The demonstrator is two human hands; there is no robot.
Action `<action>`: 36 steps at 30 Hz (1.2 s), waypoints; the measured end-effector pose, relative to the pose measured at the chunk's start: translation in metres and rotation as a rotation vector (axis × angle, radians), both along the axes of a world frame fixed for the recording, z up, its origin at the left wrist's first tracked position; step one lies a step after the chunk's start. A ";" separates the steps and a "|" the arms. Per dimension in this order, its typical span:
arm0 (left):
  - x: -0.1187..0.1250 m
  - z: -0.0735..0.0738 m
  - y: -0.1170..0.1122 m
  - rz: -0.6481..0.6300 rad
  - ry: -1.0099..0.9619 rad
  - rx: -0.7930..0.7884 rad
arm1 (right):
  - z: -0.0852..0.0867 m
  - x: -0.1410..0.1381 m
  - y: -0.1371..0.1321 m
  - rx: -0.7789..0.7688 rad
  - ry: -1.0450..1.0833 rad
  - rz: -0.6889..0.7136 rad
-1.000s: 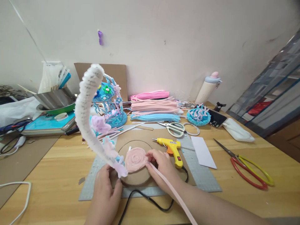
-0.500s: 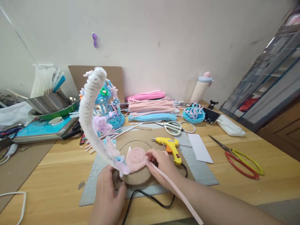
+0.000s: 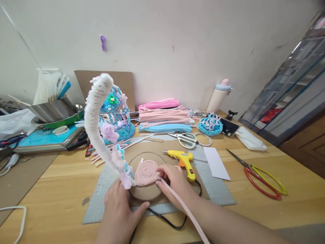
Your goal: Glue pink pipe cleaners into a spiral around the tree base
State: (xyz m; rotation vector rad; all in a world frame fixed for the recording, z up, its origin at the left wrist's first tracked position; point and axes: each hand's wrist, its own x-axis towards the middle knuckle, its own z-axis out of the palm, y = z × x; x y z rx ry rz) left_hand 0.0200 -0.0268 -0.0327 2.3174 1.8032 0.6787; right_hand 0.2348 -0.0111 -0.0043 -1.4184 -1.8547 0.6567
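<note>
A flat coil of pink pipe cleaner [image 3: 146,173] lies on a round cardboard disc [image 3: 146,194]. Its loose strip [image 3: 181,203] trails toward me across my right forearm. My right hand [image 3: 175,181] is closed, pinching the strip at the coil's right edge. With thumb along the front rim, my left hand [image 3: 120,205] grips the disc at its left side; part of its fingers is hidden. A curved white fuzzy stem [image 3: 95,118] with lilac, pink and blue flowers rises from the disc's left edge, just above that hand.
A yellow glue gun [image 3: 184,161] lies right of the disc, its black cord running in front. Pale-handled scissors [image 3: 186,139], red-and-yellow scissors [image 3: 261,178] and white card [image 3: 216,163] lie around. Behind are pipe-cleaner bundles [image 3: 165,117], a blue flowered piece [image 3: 124,130] and a bottle [image 3: 219,96].
The white stem and its flowered foot have shifted slightly left. My left thumb has slid right along the disc's front rim. My right hand keeps its pinch beside the coil.
</note>
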 end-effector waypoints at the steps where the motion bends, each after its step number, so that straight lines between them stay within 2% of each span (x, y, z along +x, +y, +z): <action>1: -0.001 0.000 0.002 0.002 0.009 -0.009 | 0.000 0.000 -0.001 -0.003 -0.002 -0.004; 4: -0.004 0.007 0.014 -0.016 0.024 -0.055 | -0.003 0.001 -0.004 -0.017 -0.004 -0.027; 10: -0.010 0.038 0.054 -0.151 0.075 -0.278 | -0.001 0.002 -0.006 -0.061 -0.024 -0.054; 13: -0.017 0.042 0.068 -0.201 0.100 -0.288 | 0.002 0.003 -0.008 -0.072 -0.022 -0.046; 16: -0.021 0.042 0.065 -0.131 0.103 -0.198 | 0.001 0.004 -0.009 -0.055 -0.025 -0.034; 19: -0.011 0.046 0.044 -0.011 0.048 -0.079 | -0.002 0.004 -0.009 -0.023 -0.038 -0.024; 20: -0.005 0.048 0.035 -0.020 0.044 -0.100 | -0.003 0.004 -0.009 -0.015 -0.041 -0.026; 23: 0.016 0.048 0.013 -0.234 -0.009 -0.211 | -0.005 0.004 -0.009 -0.004 -0.044 -0.028; 25: 0.025 0.043 0.008 -0.266 -0.022 -0.197 | -0.006 0.005 -0.008 -0.002 -0.029 -0.029; 29: 0.022 0.038 0.022 -0.304 0.022 -0.154 | -0.008 0.006 -0.008 -0.018 0.047 -0.020; 32: 0.009 0.043 0.041 -0.376 0.113 -0.132 | -0.009 0.004 -0.008 -0.052 0.109 0.005; 36: -0.005 0.054 0.061 -0.409 0.209 -0.080 | -0.008 -0.004 -0.011 -0.061 0.156 0.081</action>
